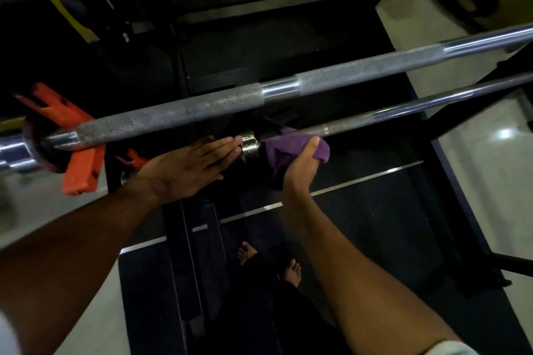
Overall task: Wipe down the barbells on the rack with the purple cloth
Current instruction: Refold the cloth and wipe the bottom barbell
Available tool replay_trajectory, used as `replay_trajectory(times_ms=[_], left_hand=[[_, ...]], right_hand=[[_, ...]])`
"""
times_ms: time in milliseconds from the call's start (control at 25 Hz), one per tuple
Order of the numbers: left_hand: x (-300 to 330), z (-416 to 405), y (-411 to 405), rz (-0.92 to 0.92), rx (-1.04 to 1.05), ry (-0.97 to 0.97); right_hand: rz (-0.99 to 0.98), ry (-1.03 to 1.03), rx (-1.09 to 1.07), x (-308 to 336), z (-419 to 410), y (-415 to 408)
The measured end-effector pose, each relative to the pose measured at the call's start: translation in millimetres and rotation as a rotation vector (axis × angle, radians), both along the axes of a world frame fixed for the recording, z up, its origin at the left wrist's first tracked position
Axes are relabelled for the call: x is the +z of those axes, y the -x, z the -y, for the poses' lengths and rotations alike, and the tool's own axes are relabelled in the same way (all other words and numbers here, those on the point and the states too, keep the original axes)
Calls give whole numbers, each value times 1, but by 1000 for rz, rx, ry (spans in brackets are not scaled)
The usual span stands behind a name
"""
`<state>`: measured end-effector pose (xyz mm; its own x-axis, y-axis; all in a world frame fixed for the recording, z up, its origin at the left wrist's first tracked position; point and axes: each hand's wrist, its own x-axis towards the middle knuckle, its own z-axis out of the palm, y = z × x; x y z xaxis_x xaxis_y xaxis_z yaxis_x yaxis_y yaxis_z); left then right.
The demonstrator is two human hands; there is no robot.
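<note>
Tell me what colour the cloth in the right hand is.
Purple. The cloth, gripped by the right hand, shows best in the head view.

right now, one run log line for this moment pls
right hand grips crumpled purple cloth on thin lower steel barbell | left hand flat, fingers at chrome collar

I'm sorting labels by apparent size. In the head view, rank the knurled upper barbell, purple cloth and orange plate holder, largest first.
1. Knurled upper barbell
2. Orange plate holder and purple cloth: both partly hidden, look alike, so unranked.
</note>
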<state>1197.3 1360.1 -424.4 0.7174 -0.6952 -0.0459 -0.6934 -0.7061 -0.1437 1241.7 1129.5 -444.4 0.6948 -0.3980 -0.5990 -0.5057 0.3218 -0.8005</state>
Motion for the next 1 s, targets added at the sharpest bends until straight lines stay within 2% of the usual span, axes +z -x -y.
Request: replay_trajectory(times_ms=[80,200,400,560,640,680,760,880,1000], left_hand=[[7,3,2,-41,-17,-19],[9,2,3,-20,-11,15],[12,3,3,-45,-4,1],[6,0,6,-47,9,25],[7,0,4,-51,15,24],[7,0,4,-60,11,22],[9,-1,3,-73,11,-6],[5,0,5,-84,21,-15],[10,2,4,-143,53,-35]], right_hand=[[-26,18,147,25,10,24],[-24,29,341,28,-1,45],[-7,80,355,22,-32,35],[-22,-67,420,5,-24,26],[48,107,505,8,-18,40],[171,243,562,10,-15,48],[389,385,670,18,-8,58],[354,485,743,19,-4,45],[219,440,844,23,2,37]])
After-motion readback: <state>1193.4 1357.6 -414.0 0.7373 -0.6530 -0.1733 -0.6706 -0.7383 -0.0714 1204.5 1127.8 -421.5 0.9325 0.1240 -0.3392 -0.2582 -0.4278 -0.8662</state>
